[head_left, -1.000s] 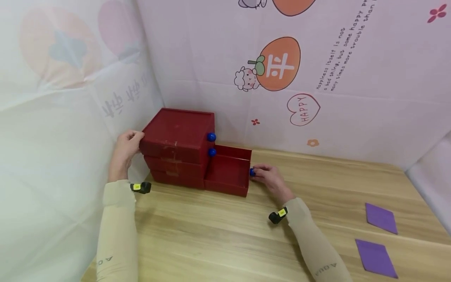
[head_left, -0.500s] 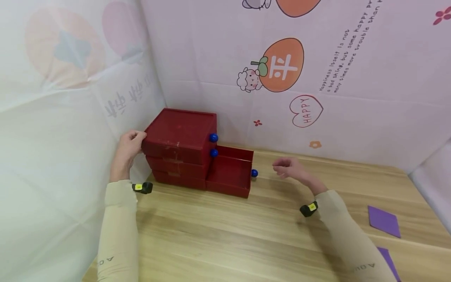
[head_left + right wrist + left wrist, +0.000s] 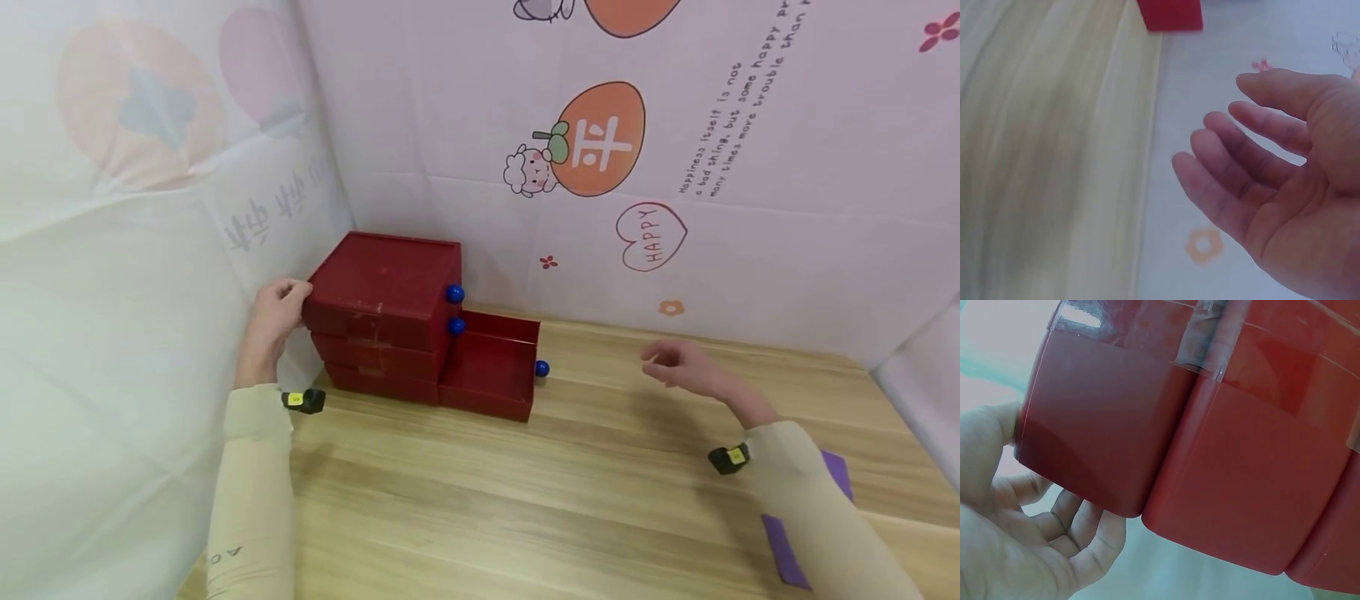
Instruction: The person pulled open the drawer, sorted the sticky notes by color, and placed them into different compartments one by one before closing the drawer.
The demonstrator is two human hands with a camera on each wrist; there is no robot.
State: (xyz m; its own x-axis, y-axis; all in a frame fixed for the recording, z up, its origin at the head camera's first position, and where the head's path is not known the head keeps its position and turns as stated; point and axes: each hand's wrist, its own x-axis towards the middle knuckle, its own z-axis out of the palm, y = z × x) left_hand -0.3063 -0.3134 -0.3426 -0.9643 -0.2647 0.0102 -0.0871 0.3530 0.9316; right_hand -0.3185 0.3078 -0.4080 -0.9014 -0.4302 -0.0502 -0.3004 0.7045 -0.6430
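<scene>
A red three-tier drawer box (image 3: 382,275) stands on the table against the back wall, its blue ball knobs facing right. Its bottom drawer (image 3: 487,379) is pulled out, with nothing seen inside. The two upper drawers are closed. My left hand (image 3: 273,321) grips the box's upper left end; in the left wrist view the thumb lies on top and the curled fingers sit at the end wall. My right hand (image 3: 686,367) hovers over the table, right of the bottom drawer's blue knob (image 3: 542,368). Its fingers are loosely bent and hold nothing, as the right wrist view shows.
Two purple squares (image 3: 786,550) lie on the wooden table (image 3: 510,492) at the right, partly covered by my right sleeve. White printed cloth walls (image 3: 480,208) rise behind the box and along the left.
My right hand has let go of the bottom drawer's blue knob and moved right, away from it. The drawer stays out, and my left hand keeps its place on the box.
</scene>
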